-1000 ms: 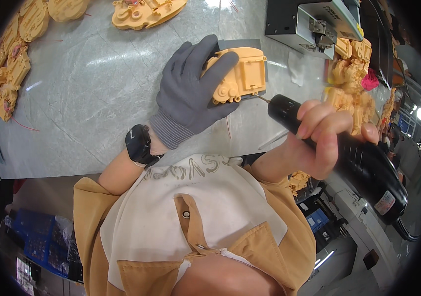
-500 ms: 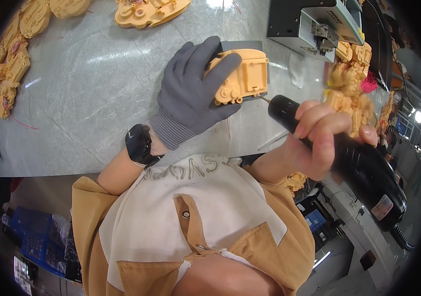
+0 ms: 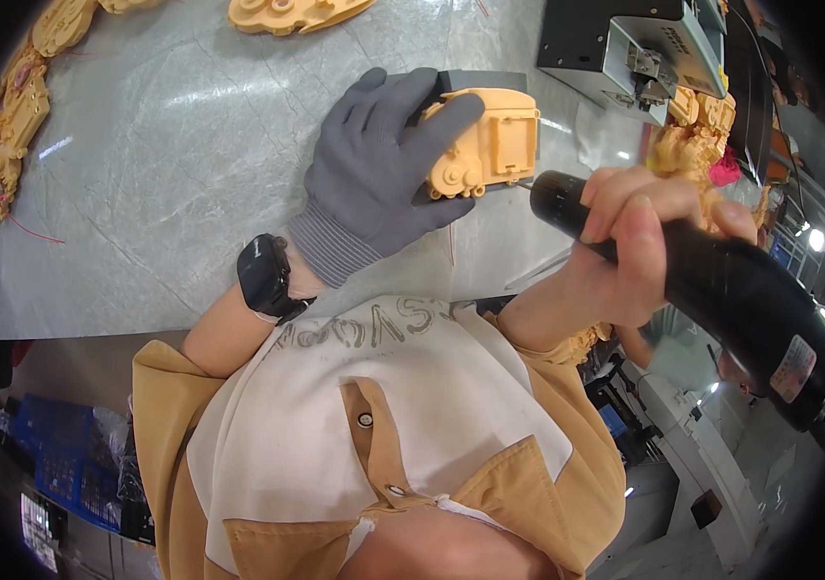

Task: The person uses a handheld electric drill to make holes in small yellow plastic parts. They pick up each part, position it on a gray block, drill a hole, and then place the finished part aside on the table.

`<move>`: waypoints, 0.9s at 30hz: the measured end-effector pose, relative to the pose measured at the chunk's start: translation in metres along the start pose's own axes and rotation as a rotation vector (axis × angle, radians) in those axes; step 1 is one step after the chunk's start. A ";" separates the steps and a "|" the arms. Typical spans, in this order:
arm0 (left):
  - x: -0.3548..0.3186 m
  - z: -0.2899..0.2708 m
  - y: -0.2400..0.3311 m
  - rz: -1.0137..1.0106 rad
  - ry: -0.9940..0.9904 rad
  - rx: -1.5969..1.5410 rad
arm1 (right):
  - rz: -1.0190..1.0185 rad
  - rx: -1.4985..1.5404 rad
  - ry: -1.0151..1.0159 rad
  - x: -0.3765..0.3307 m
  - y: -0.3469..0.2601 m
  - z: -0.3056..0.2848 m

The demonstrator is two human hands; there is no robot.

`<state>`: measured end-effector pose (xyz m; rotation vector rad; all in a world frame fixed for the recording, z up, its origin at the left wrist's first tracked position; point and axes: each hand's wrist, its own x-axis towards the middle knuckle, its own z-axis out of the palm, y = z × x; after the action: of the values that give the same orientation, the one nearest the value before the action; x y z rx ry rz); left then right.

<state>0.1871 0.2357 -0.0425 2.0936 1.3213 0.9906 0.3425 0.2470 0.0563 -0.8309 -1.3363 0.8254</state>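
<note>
My left hand (image 3: 378,159), in a grey knit glove, grips a yellow-orange plastic housing (image 3: 490,145) with moulded round bosses and a rectangular recess. Its thumb and index finger lie over the housing's left side. Beneath the housing sits a dark grey block or fixture (image 3: 480,80), mostly covered. My bare right hand (image 3: 639,242) is wrapped round a black electric screwdriver (image 3: 741,300), held slantwise from the right. The thin bit points at the housing's lower right corner; whether it touches a screw there is too small to tell.
A black and silver machine (image 3: 615,58) stands on the grey table (image 3: 190,222) at the far right. Behind it lies a heap of orange plastic parts (image 3: 693,145). More orange housings (image 3: 21,126) line the left edge, and another housing (image 3: 296,12) lies at the far edge.
The screwdriver and my right hand have shifted right, its rear end swinging outward. My left hand still holds the housing, which appears slightly farther right and up in view.
</note>
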 end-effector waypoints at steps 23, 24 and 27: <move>0.005 -0.008 -0.003 0.003 -0.142 -0.033 | -0.304 -0.235 0.397 0.101 0.040 -0.079; 0.006 -0.007 -0.004 0.011 -0.117 -0.023 | -0.266 -0.251 0.375 0.101 0.037 -0.079; 0.005 -0.009 -0.006 0.016 -0.092 -0.021 | 0.072 -0.143 0.308 0.064 0.014 -0.056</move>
<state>0.1786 0.2426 -0.0394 2.1106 1.2460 0.9000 0.4016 0.3081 0.0709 -1.0772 -1.1062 0.6319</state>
